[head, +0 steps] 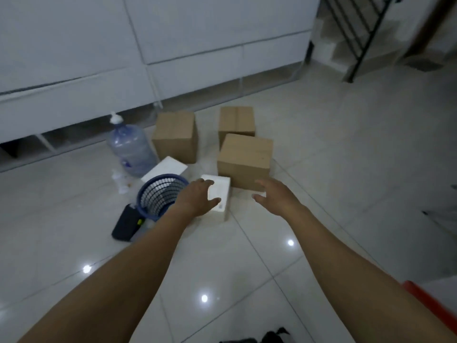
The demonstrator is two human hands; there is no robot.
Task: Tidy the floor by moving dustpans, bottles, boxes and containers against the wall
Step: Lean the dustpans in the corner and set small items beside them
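Note:
A small white box (220,194) stands on the tiled floor in the middle of the view. My left hand (197,198) reaches over its left side with fingers spread, thumb near its front face. My right hand (275,196) hovers open just right of it, in front of the nearest cardboard box (244,160). Two more cardboard boxes (176,136) (236,122) sit farther back toward the white wall (173,45). A large clear water bottle (131,147) stands at the left. A blue mesh basket (160,195) lies tipped beside a flat white box (165,169).
A dark flat object (126,225) lies on the floor in front of the basket. A black stair railing (358,33) rises at the back right. A red edge (430,303) shows at the lower right. Glossy tiles spread to the right and near me.

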